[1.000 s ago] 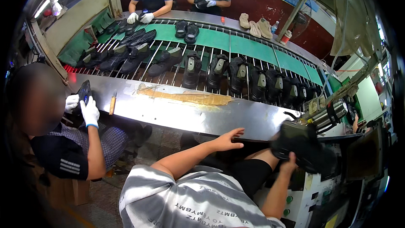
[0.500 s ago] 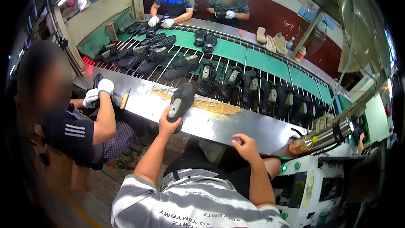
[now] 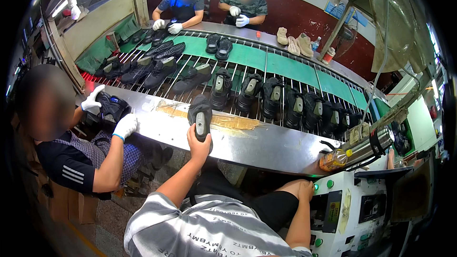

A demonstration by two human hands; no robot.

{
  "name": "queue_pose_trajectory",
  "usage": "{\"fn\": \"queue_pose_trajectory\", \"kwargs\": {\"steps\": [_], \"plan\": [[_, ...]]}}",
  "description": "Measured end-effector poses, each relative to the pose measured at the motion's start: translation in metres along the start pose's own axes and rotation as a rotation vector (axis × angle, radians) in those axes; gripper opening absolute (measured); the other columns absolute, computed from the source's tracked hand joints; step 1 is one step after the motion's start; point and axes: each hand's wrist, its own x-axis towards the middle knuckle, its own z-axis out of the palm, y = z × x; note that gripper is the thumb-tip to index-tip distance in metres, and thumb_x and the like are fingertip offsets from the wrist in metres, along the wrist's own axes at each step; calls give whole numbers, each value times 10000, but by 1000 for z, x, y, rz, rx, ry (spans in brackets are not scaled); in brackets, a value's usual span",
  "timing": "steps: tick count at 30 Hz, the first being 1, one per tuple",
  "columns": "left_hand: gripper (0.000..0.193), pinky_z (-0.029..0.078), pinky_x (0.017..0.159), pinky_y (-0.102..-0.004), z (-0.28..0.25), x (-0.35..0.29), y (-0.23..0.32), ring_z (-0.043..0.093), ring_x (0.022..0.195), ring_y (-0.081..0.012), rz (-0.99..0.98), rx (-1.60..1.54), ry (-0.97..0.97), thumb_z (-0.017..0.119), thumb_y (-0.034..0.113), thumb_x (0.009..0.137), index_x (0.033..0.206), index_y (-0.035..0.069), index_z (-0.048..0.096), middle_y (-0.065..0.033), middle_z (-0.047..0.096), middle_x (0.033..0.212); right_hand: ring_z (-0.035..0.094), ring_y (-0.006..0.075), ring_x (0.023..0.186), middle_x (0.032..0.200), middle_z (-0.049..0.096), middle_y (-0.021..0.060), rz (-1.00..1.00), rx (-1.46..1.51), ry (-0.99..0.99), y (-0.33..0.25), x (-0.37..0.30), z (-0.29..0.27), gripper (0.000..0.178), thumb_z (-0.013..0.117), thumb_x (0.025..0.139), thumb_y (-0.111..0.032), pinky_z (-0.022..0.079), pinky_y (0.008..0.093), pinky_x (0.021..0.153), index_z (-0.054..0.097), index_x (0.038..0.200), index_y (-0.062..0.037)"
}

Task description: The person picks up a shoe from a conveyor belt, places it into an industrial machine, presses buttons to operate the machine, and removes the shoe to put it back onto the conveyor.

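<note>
My left hand [image 3: 199, 147] is closed around the heel end of a black shoe [image 3: 194, 109] with a grey shoe last [image 3: 201, 123] inside it. The shoe stands toe up over the near edge of a metal counter [image 3: 247, 145], its opening facing me. Down by my right knee [image 3: 289, 188] is my right hand [image 3: 306, 190], beside a white machine. Its fingers are too hidden to make out. Beyond the counter, a row of black shoes [image 3: 250, 93] with grey lasts rests on a rack of metal rods [image 3: 236, 107].
A gloved co-worker [image 3: 71, 162] sits at left with a black shoe [image 3: 114, 107]. Two people [image 3: 183, 7] work across the rack. A drink bottle [image 3: 333, 160] and steel flask [image 3: 369, 148] lie at the counter's right end, above the white machine [image 3: 350, 223] with green buttons.
My right hand has dropped from above the counter edge to my knee. The held shoe has turned more upright. The left co-worker's gloved hands have spread apart around their shoe.
</note>
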Motion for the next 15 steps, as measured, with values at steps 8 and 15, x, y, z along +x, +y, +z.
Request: {"fn": "queue_pose_trajectory", "kwargs": {"steps": [8, 15], "plan": [[74, 440, 588, -250, 45, 128, 62, 533, 625, -71, 184, -349, -180, 608, 75, 851, 818, 9, 622, -18, 590, 679, 534, 422, 1195, 1302, 535, 284, 86, -193, -191, -24, 25, -9, 764, 596, 767, -512, 450, 478, 995, 511, 1304, 25], [118, 425, 530, -254, 126, 217, 22, 535, 580, -84, 241, -106, -6, 597, 142, 865, 812, 47, 643, -20, 591, 643, 527, 373, 1230, 1350, 526, 231, 153, -200, -264, -54, 26, -21, 637, 617, 773, -473, 447, 448, 1014, 625, 1233, -33]]}}
